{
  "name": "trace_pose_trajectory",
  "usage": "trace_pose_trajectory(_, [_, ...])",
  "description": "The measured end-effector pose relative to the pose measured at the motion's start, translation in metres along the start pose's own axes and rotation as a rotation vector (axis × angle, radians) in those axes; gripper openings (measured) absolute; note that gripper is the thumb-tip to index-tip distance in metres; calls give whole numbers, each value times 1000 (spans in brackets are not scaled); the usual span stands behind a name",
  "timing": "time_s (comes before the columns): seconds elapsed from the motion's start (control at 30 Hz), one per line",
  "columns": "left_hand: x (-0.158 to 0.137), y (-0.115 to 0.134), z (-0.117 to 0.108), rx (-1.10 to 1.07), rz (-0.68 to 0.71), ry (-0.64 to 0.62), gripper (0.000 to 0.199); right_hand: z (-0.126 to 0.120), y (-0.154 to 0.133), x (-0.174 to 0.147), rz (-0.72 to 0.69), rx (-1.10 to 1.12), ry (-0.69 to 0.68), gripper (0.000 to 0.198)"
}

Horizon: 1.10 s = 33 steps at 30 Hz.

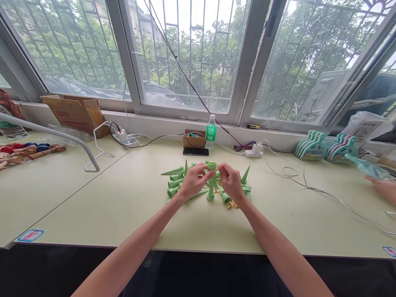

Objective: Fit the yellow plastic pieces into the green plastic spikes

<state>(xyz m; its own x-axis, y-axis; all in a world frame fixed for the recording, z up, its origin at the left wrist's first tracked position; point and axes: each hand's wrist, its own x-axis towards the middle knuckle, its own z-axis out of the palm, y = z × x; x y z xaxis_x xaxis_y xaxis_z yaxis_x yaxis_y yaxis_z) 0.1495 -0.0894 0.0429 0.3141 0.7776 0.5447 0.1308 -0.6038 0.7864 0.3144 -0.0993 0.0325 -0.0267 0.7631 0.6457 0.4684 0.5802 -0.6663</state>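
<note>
Above the pile, my left hand [194, 181] is closed with thumb and fingers around a light green plastic watering spike [212, 166], its wide round end up. My right hand [231, 181] is pinched beside that end; whatever lies between its fingertips is too small to make out. Around and below both hands lie several more green spikes [173, 192], some flat and some standing point up, like the green cone [210, 194] directly beneath. Small yellow plastic pieces [232, 204] are scattered near my right wrist, partly hidden by it.
Behind the pile stand a water bottle [211, 132], a small cardboard box [194, 140] and a phone [196, 152]. White cables [305, 185] cross the right side. Teal hangers [311, 145] stand far right, near another person's hand [383, 189]. Wooden toys [34, 152] lie left.
</note>
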Motion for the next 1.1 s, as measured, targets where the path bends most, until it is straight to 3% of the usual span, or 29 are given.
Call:
trace_pose_trajectory(0.53, [0,1,-2,214,107,11,19,0,0,0,-17,-3,-6,31])
trace_pose_trajectory(1.1, [-2,-3,-8,373,310,-68,23,-1,-1,0,-5,-22,-40,34])
